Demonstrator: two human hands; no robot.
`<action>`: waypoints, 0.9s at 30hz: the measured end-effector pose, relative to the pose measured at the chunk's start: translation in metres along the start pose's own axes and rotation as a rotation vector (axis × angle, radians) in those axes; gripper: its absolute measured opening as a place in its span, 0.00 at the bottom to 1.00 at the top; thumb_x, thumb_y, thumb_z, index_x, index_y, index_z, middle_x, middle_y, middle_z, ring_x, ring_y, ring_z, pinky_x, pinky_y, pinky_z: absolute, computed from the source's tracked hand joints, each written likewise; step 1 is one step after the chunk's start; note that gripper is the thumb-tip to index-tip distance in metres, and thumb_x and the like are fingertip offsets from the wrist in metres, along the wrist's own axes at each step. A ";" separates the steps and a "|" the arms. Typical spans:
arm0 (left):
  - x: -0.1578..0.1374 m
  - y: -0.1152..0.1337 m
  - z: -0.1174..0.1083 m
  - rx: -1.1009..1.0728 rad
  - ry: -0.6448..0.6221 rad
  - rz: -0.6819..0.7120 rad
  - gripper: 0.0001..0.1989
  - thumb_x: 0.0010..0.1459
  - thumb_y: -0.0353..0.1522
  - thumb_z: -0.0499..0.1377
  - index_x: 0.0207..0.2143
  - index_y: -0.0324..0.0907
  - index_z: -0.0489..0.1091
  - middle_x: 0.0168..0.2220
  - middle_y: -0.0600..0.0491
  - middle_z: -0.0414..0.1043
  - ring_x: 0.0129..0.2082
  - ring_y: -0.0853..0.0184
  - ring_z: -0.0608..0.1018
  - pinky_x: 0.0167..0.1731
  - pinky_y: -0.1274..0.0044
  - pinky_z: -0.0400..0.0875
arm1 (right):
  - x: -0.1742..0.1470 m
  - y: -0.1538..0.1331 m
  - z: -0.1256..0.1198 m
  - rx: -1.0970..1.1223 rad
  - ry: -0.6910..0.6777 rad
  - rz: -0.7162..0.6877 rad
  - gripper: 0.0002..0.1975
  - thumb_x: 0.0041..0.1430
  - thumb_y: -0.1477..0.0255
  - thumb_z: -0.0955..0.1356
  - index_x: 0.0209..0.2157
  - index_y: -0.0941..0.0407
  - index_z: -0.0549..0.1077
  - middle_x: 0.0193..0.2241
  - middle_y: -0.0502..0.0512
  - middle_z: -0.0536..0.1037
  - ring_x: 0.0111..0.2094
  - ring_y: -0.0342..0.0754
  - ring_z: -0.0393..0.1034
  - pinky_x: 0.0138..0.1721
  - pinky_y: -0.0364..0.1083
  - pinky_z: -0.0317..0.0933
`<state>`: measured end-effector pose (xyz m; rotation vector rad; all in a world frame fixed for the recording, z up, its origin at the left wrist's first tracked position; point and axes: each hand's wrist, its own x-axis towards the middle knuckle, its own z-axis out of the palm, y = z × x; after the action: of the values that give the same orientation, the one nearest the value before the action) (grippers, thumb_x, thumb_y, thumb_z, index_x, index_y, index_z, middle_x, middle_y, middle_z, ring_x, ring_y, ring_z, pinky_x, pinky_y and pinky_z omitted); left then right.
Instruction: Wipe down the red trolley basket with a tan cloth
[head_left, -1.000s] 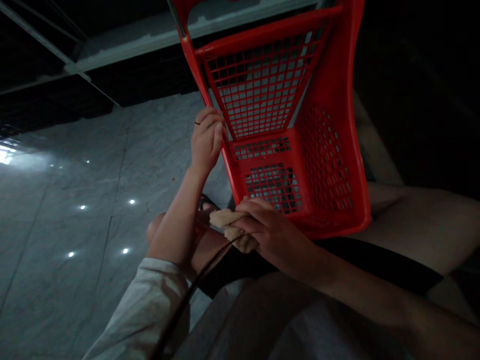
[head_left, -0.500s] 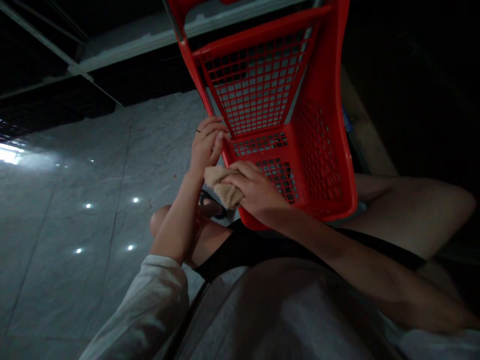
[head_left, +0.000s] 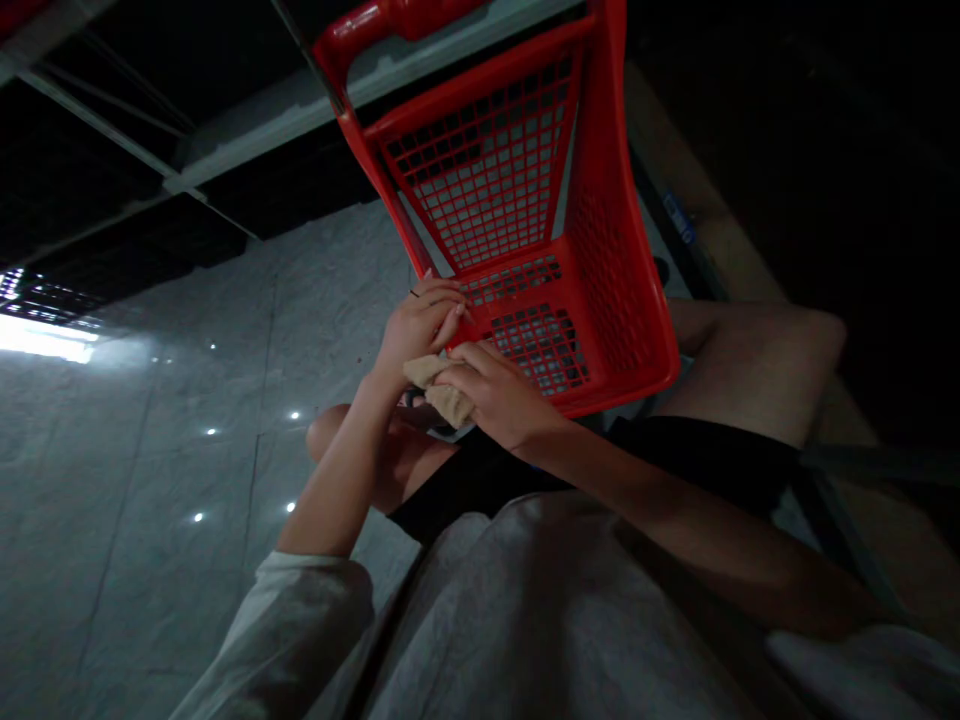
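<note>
A red plastic shopping basket [head_left: 613, 230] with grid walls and a handle at its far end stands tilted between my knees. My left hand [head_left: 421, 325] is closed over the basket's left rim, its fingers curled to the inner side. Close beside it, my right hand [head_left: 499, 395] grips a crumpled beige cloth [head_left: 448, 392] against the near left corner of the rim. The fingertips of my right hand are partly hidden by the basket edge and the cloth.
Grey floor tiles [head_left: 172, 480] with light reflections spread to the left. Dark shelving with a pale metal beam [head_left: 285, 120] runs along the back. On the right lies a board edge [head_left: 720, 230] with a small blue item [head_left: 679, 217] on it.
The basket and both hands appear shifted in view, the basket to the left, as the camera turned. My hands keep their holds on the rim and the cloth.
</note>
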<state>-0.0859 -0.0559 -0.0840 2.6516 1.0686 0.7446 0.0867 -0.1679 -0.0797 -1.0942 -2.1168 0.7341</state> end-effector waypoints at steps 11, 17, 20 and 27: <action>0.000 0.013 0.000 0.002 0.001 -0.104 0.26 0.74 0.41 0.43 0.35 0.43 0.78 0.40 0.50 0.80 0.48 0.63 0.78 0.59 0.66 0.68 | -0.099 0.035 -0.096 -0.064 -0.038 -0.013 0.16 0.66 0.79 0.63 0.48 0.52 0.78 0.48 0.55 0.78 0.51 0.52 0.72 0.54 0.52 0.69; -0.006 0.051 -0.001 0.011 -0.059 -0.136 0.21 0.73 0.39 0.46 0.38 0.46 0.78 0.42 0.52 0.81 0.48 0.62 0.78 0.64 0.63 0.64 | -0.110 0.036 -0.081 -0.291 0.216 -0.037 0.13 0.68 0.76 0.65 0.49 0.60 0.78 0.50 0.63 0.77 0.54 0.57 0.71 0.56 0.55 0.70; -0.019 0.082 0.004 -0.052 -0.142 -0.096 0.21 0.73 0.38 0.46 0.38 0.44 0.78 0.40 0.52 0.81 0.44 0.63 0.78 0.60 0.66 0.69 | -0.088 0.009 -0.040 -0.240 0.137 -0.126 0.11 0.69 0.74 0.66 0.48 0.59 0.78 0.50 0.62 0.78 0.55 0.55 0.71 0.59 0.53 0.69; -0.032 0.097 0.019 0.041 -0.146 -0.098 0.23 0.73 0.38 0.45 0.36 0.43 0.78 0.39 0.49 0.81 0.40 0.61 0.77 0.46 0.67 0.72 | -0.084 0.007 -0.036 -0.067 -0.030 -0.081 0.12 0.71 0.72 0.64 0.49 0.51 0.78 0.52 0.56 0.78 0.59 0.51 0.70 0.63 0.53 0.66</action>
<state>-0.0378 -0.1482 -0.0793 2.6175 1.1756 0.5070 0.1550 -0.2286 -0.0851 -1.0310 -2.2117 0.6498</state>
